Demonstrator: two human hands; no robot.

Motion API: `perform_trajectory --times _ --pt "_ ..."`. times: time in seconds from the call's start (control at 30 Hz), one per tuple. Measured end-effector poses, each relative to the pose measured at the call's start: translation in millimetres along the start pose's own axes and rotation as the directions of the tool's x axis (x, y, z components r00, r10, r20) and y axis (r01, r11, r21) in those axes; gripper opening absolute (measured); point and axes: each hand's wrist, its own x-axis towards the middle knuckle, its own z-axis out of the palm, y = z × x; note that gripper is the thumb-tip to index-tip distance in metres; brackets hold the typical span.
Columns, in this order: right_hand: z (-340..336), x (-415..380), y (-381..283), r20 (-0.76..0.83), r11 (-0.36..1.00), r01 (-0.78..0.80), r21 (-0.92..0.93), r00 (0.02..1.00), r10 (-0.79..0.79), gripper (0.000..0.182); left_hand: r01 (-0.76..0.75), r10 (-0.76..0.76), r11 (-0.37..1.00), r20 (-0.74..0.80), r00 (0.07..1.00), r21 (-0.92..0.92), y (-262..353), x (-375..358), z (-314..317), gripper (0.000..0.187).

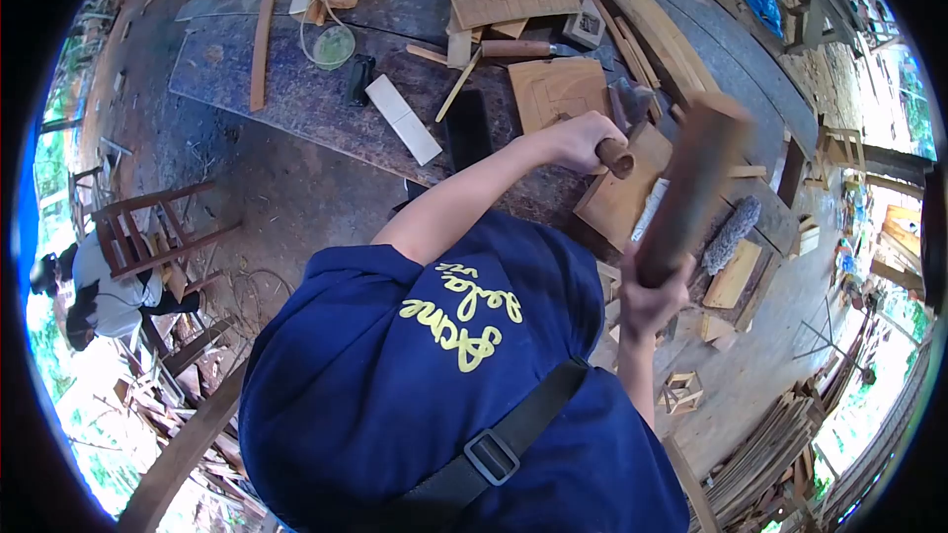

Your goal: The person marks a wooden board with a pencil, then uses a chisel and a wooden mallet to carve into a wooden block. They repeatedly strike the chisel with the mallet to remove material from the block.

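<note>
My left hand [590,143] is closed around a wooden tool handle [616,158] whose round end points toward me; the hand hides its far end. A thick wooden mallet [686,188], blurred at its top, stands raised in my right hand [654,301], whose fingers wrap its lower part. Beyond my left hand lies a wooden board with drawn lines [558,94]. A wooden block [627,183] sits on the bench just right of my left hand. Beside the mallet rests a grey fuzzy roller [732,236].
On the dark workbench [286,109] are a pale wood strip [404,119], a black phone [467,128], a wooden-handled tool [518,48] and a green round container [334,46]. Long planks [652,15] lie at the back. A person [99,286] is at the far left by a wooden chair [163,227].
</note>
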Motion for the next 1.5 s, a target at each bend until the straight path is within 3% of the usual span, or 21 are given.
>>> perform_trajectory --times 0.07,0.17,0.2,0.23,0.37,0.43,0.5,0.57,0.63,0.67,0.77,0.9,0.97,1.03,1.1,1.17,1.23,1.27,1.37,1.4,1.5 --pt "-3 -6 6 -0.192 0.993 0.076 0.089 0.98 -0.057 0.054 0.031 -0.031 0.999 0.005 1.0 0.019 -3 0 1 0.015" --pt "22 -34 62 -0.165 0.981 0.095 0.167 0.984 -0.067 0.056 0.059 -0.06 0.997 0.025 0.998 0.052 -7 2 4 0.016" --pt "20 -22 32 0.019 0.988 0.087 -0.129 0.996 -0.086 0.053 0.009 -0.007 1.0 -0.078 0.997 0.022 -14 2 9 0.016" --pt "23 -11 14 0.235 0.975 -0.065 -0.211 0.965 0.116 0.05 -0.045 0.044 0.999 -0.182 0.982 -0.003 -22 2 14 0.016" --pt "13 -9 8 0.172 0.994 0.016 -0.105 0.985 0.002 0.05 -0.011 0.003 0.999 -0.165 0.986 -0.048 -38 1 19 0.016" --pt "5 -6 2 0.152 0.996 -0.009 -0.085 0.988 0.022 0.052 0.038 -0.039 0.999 0.03 0.999 0.023 -7 1 -1 0.015" --pt "1 -8 0 -0.142 0.99 0.099 0.104 0.986 -0.084 0.056 0.058 -0.059 0.998 0.038 0.998 0.027 -6 1 -2 0.015" --pt "9 -14 15 -0.249 0.978 0.201 0.058 0.951 -0.181 0.059 0.075 -0.076 0.997 0.047 0.996 0.032 -5 1 -2 0.015" --pt "23 -26 36 -0.031 0.995 0.058 -0.077 0.998 -0.06 0.055 0.069 -0.068 0.997 0.041 0.997 -0.021 -5 1 0 0.014" --pt "21 -6 4 0.203 0.985 0.029 -0.17 0.979 0.006 0.049 0.063 -0.062 0.998 0.041 0.997 -0.021 -10 2 4 0.014" --pt "15 -2 2 0.21 0.992 0.053 -0.118 0.977 -0.027 0.045 -0.072 0.068 0.997 -0.164 0.984 -0.023 -20 3 8 0.017" --pt "-1 2 -8 0.0 0.993 -0.016 0.117 1.0 0.016 0.049 0.037 -0.037 0.999 0.002 0.999 -0.005 -5 2 -2 0.018" --pt "-2 -2 2 -0.189 0.983 0.154 0.099 0.973 -0.134 0.053 0.049 -0.051 0.998 0.04 0.998 0.031 -6 0 -1 0.018" --pt "10 -16 15 -0.201 0.981 0.022 0.195 0.979 0.018 0.051 0.027 -0.027 1.0 -0.002 1.0 0.003 -4 0 1 0.016" --pt "25 -8 6 0.213 0.988 -0.046 -0.145 0.974 0.077 0.047 -0.048 0.043 0.998 -0.092 0.995 -0.05 -11 1 10 0.014" --pt "24 -7 14 0.2 0.994 -0.076 -0.083 0.976 0.091 0.046 -0.131 0.11 0.986 -0.192 0.975 -0.101 -8 3 11 0.013" --pt "10 1 3 0.171 0.996 -0.023 -0.083 0.985 0.037 0.045 0.031 -0.035 0.994 -0.042 0.998 -0.104 9 0 -1 0.014" --pt "0 3 -7 0.154 0.989 -0.143 -0.025 0.977 0.145 0.045 0.028 -0.033 0.995 -0.043 0.999 -0.099 6 2 -2 0.014" --pt "-7 5 -12 -0.221 0.985 0.13 0.114 0.97 -0.103 0.044 0.043 -0.043 0.998 0.005 0.999 0.037 -10 5 -2 0.017" --pt "-11 -13 11 -0.161 0.996 0.008 0.089 0.987 0.007 0.047 0.047 -0.048 0.999 0.027 0.998 0.023 -13 5 0 0.018" --pt "21 -17 17 0.034 0.997 -0.005 -0.074 0.999 0.008 0.049 0.062 -0.063 0.998 0.028 0.998 0.013 -5 1 2 0.018"
